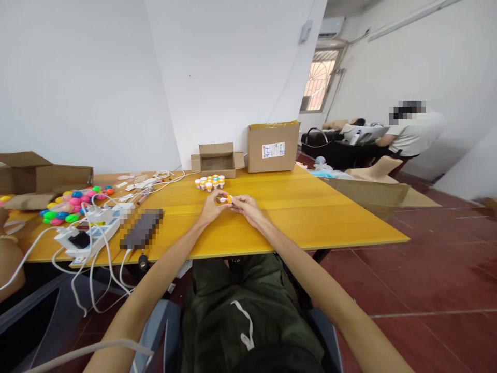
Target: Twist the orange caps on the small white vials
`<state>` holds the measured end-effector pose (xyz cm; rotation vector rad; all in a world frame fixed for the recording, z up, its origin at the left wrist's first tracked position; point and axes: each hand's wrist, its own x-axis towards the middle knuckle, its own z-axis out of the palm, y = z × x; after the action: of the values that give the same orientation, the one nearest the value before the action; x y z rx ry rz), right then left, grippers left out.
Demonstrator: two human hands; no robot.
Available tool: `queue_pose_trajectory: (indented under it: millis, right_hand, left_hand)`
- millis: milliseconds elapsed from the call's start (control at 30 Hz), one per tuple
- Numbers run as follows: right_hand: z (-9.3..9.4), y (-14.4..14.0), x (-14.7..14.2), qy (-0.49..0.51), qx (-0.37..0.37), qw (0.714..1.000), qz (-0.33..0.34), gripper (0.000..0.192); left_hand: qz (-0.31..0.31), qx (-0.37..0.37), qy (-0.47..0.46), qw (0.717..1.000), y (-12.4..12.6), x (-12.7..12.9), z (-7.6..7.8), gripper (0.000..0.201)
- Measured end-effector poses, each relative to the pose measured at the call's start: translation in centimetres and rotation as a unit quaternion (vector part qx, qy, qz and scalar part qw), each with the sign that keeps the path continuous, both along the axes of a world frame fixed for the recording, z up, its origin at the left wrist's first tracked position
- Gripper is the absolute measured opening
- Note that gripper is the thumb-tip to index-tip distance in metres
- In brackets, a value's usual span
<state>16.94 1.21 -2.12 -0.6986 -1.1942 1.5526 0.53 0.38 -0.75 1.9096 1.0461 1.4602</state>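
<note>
Head view: both forearms are stretched forward from the lap, wrists low over the bench (272, 228), and the hands are brought together at its middle. A small orange-and-white toy (225, 199) is pinched between them, just above the bench top. The left hand (213, 205) is curled narrowly around the toy's left end, while the right hand (244, 205) is closed on its right end with the fingertips. The toy is judged light, stiff and smooth, likely hard plastic, so a fingertip grip at both ends is thought enough; whether it is made of two parts cannot be told. Just beyond the hands, a cluster of similar toys (210, 182) is stood on the bench. Farther back, an open box (217, 159) and a shut box (274, 146) are set near the wall.
</note>
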Motion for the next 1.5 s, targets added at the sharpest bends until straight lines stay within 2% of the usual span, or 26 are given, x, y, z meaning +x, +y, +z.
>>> queue_pose_trajectory:
  millis: [500, 700, 900, 1233, 1500]
  right_hand:
    - [0.19, 0.02, 0.09, -0.007, -0.005, 1.000, 0.002, 0.029]
    - [0.35, -0.18, 0.04, -0.002, -0.007, 1.000, -0.009, 0.030]
    - [0.24, -0.07, 0.21, -0.011, -0.002, 1.000, -0.002, 0.031]
    - [0.00, 0.06, 0.14, 0.002, -0.007, 1.000, -0.010, 0.035]
    - [-0.02, 0.04, 0.18, 0.002, -0.013, 1.000, -0.015, 0.034]
  left_hand:
    - [-0.009, 0.017, 0.023, 1.000, 0.09, 0.02, -0.17, 0.028]
    - [0.010, 0.004, 0.017, 1.000, -0.04, 0.13, -0.41, 0.042]
    - [0.035, 0.008, 0.040, 0.999, -0.24, 0.19, -0.27, 0.019]
    - [0.021, 0.077, 0.087, 0.993, -0.23, -0.08, -0.16, 0.021]
    - [0.035, 0.106, 0.115, 0.987, -0.07, -0.15, -0.40, 0.021]
